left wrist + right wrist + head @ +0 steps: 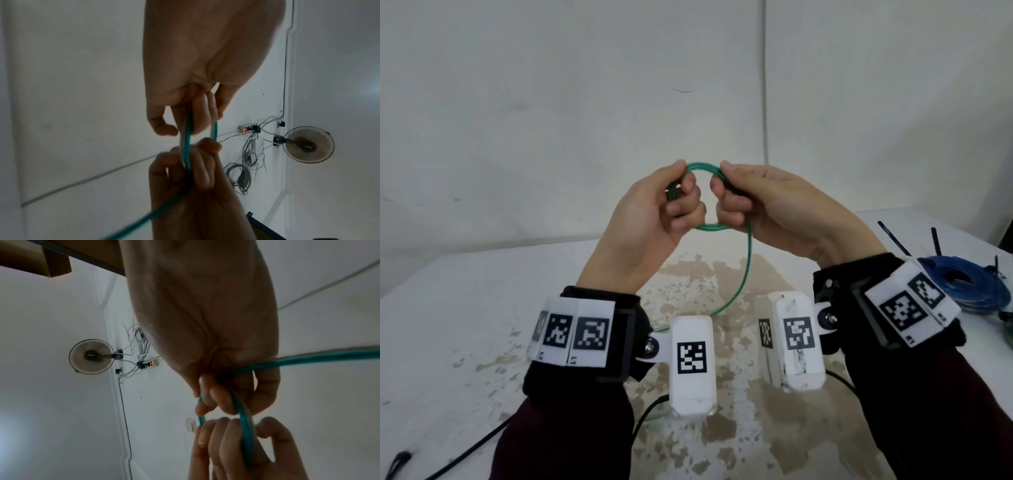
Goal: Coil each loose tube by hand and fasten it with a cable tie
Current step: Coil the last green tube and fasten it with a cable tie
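Nearest the head camera, two wrists in dark sleeves carry white marker blocks above the worn white table. Beyond them both hands are raised above the table, facing each other. The left hand curls its fingers round the left side of a small coil of green tube, thumb on top; the right hand grips the right side of it the same way, fingers folded in over the loops. The coil stands upright between the two fists, its top arc and bottom arc showing in the gap. From under the right hand's fingers a loose length of the tube hangs down and runs back to the table between the wrists. Farther right on the table lies a blue tube coil with black cable ties beside it. Behind stands a pale wall.
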The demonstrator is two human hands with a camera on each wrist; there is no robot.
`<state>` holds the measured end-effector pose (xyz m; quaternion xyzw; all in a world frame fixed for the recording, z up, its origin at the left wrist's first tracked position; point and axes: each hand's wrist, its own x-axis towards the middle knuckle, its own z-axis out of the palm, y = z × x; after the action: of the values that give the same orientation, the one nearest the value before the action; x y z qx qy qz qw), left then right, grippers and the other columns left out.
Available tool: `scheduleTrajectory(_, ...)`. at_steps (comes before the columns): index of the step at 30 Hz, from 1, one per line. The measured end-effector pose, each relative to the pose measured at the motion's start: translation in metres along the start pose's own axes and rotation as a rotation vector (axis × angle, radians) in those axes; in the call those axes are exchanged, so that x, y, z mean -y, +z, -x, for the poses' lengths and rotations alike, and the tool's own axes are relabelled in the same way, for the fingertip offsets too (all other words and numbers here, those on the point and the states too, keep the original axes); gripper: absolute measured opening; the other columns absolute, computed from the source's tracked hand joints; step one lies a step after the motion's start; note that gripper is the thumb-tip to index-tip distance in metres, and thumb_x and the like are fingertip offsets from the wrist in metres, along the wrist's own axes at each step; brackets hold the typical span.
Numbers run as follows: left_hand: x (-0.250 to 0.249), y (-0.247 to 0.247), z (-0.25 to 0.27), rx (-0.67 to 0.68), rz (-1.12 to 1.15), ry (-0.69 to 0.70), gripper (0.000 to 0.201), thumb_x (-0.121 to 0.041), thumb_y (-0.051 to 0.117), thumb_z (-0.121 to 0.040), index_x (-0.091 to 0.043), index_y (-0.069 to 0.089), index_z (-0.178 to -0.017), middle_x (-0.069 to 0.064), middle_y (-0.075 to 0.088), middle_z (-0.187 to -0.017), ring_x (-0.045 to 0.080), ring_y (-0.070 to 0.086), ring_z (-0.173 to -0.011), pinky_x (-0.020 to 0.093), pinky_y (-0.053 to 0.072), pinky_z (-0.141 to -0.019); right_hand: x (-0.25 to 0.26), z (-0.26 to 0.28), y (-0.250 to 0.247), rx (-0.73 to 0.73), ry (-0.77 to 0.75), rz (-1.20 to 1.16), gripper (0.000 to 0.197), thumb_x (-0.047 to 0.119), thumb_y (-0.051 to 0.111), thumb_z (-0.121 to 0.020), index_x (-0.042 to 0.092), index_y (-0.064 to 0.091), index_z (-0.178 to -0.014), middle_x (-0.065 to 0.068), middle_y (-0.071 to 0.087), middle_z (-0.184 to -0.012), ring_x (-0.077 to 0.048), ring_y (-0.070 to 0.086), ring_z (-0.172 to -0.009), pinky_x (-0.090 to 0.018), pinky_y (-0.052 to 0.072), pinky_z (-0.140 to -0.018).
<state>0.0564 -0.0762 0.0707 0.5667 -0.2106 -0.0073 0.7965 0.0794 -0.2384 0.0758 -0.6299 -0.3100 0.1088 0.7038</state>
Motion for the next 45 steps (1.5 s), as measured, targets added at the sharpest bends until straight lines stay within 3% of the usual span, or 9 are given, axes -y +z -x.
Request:
scheduleTrajectory(4,0.004,-0.001,0.002,0.046,-0.178,-0.023,0.043,-0.020,0.035,-0.100,-0.013,0.052,-0.062,-0.001,0.036,-0.058,0.008,0.025,-0.046,0.017,0.026,-0.047,-0.004,-0.001,-0.002,-0.006,0.000,0.161,0.037,0.024,0.034,-0.103,0.010,0.051,-0.073,0.007,0.025,-0.052,-0.009,0.022,-0.049,-0.023,0.019,-0.053)
scheduleTrajectory(8,0.004,0.000,0.000,-0.058,-0.104,0.100,0.036,-0.023,0.032,-0.103,-0.012,0.042,-0.069,0.000,0.023,-0.059,0.007,0.021,-0.044,0.022,0.018,-0.053,-0.005,-0.003,0.002,-0.026,-0.016,0.015,0.037,0.023,0.033,-0.103,0.008,0.057,-0.080,0.000,0.050,-0.057,-0.013,0.051,-0.058,-0.020,0.048,-0.065)
scheduleTrajectory(12,0.006,0.005,-0.002,-0.118,0.026,0.162,0.037,-0.026,0.029,-0.103,-0.014,0.038,-0.069,-0.008,0.024,-0.048,0.008,0.020,-0.042,0.019,0.027,-0.051,-0.006,-0.004,0.006,-0.019,-0.045,-0.110,0.035,0.021,0.029,-0.104,0.007,0.055,-0.084,-0.003,0.055,-0.061,-0.015,0.059,-0.064,-0.025,0.053,-0.074)
scheduleTrajectory(16,0.008,0.006,-0.001,-0.045,-0.053,0.075,0.037,-0.023,0.031,-0.102,-0.012,0.040,-0.068,-0.003,0.022,-0.052,0.010,0.024,-0.043,0.020,0.025,-0.047,-0.006,-0.005,0.003,-0.072,-0.050,-0.021,0.034,0.023,0.031,-0.104,0.010,0.051,-0.079,0.004,0.028,-0.054,-0.010,0.034,-0.049,-0.020,0.032,-0.059)
scheduleTrajectory(20,0.007,0.000,0.001,0.023,-0.234,0.060,0.034,-0.021,0.034,-0.102,-0.011,0.044,-0.070,0.017,0.013,-0.081,0.009,0.030,-0.044,0.018,0.029,-0.050,-0.006,-0.004,0.000,-0.058,-0.032,0.139,0.034,0.023,0.035,-0.103,0.011,0.051,-0.075,0.006,0.026,-0.053,-0.010,0.025,-0.046,-0.033,0.015,-0.063)
scheduleTrajectory(22,0.006,-0.002,0.003,0.045,-0.262,0.043,0.033,-0.021,0.034,-0.102,-0.009,0.045,-0.072,0.013,0.018,-0.074,0.010,0.031,-0.046,0.018,0.032,-0.051,-0.003,-0.002,0.001,-0.044,-0.021,0.170,0.035,0.023,0.035,-0.103,0.011,0.050,-0.074,0.007,0.025,-0.051,-0.010,0.022,-0.047,-0.030,0.015,-0.059)
scheduleTrajectory(27,0.003,-0.001,0.007,0.135,-0.329,-0.021,0.032,-0.016,0.031,-0.102,-0.007,0.044,-0.075,-0.008,0.046,-0.052,0.010,0.028,-0.049,0.018,0.030,-0.051,0.003,0.004,0.002,-0.009,0.006,0.285,0.037,0.024,0.035,-0.103,0.010,0.048,-0.071,0.011,0.026,-0.049,-0.010,0.022,-0.047,-0.021,0.022,-0.051)
scheduleTrajectory(32,0.002,-0.004,0.005,-0.024,-0.361,0.185,0.034,-0.018,0.034,-0.103,-0.009,0.044,-0.072,0.000,0.022,-0.058,0.013,0.016,-0.052,0.023,0.016,-0.053,-0.002,0.000,0.005,-0.088,-0.021,0.239,0.032,0.029,0.040,-0.101,0.012,0.060,-0.083,0.001,0.055,-0.063,-0.013,0.056,-0.064,-0.026,0.052,-0.071)
scheduleTrajectory(45,0.007,-0.005,-0.002,-0.172,-0.166,0.248,0.033,-0.023,0.034,-0.103,-0.013,0.041,-0.073,-0.007,0.023,-0.054,0.010,0.017,-0.049,0.028,0.016,-0.060,-0.007,-0.001,0.008,-0.045,-0.028,0.167,0.025,0.018,0.042,-0.100,0.007,0.065,-0.096,-0.003,0.071,-0.085,-0.012,0.066,-0.086,-0.025,0.054,-0.087)
